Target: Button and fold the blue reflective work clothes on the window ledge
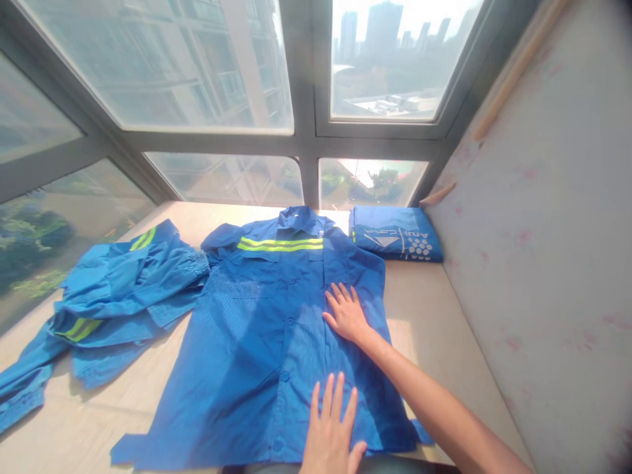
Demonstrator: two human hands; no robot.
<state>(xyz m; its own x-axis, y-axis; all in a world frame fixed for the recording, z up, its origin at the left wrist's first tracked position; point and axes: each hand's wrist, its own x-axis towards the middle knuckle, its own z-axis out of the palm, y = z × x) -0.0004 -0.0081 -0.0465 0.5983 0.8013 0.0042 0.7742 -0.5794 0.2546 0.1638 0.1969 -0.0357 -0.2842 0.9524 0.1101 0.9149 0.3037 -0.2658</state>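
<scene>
Our left hand (330, 431) lies low on the blue shirt (241, 342), close to its bottom edge, flat with its fingers apart. Our right hand (348, 315) rests higher up, on the right part of the shirt, also flat with fingers apart. We grip nothing with either one. The shirt lies front up on the bench (419, 309), with a yellow band (281, 244) across its chest.

If we push too hard, or two ways at once, we think the cloth could bunch up and crease. If we pull it toward us, its bottom might slip off our side of the bench.

To our left, a messy jacket (123, 283) sits right up against the shirt, so it may get in the way. A folded cloth (395, 227) with white print lies by the far right shoulder, near the wall (543, 263). Our right arm (419, 388) hides some of the shirt's side.
</scene>
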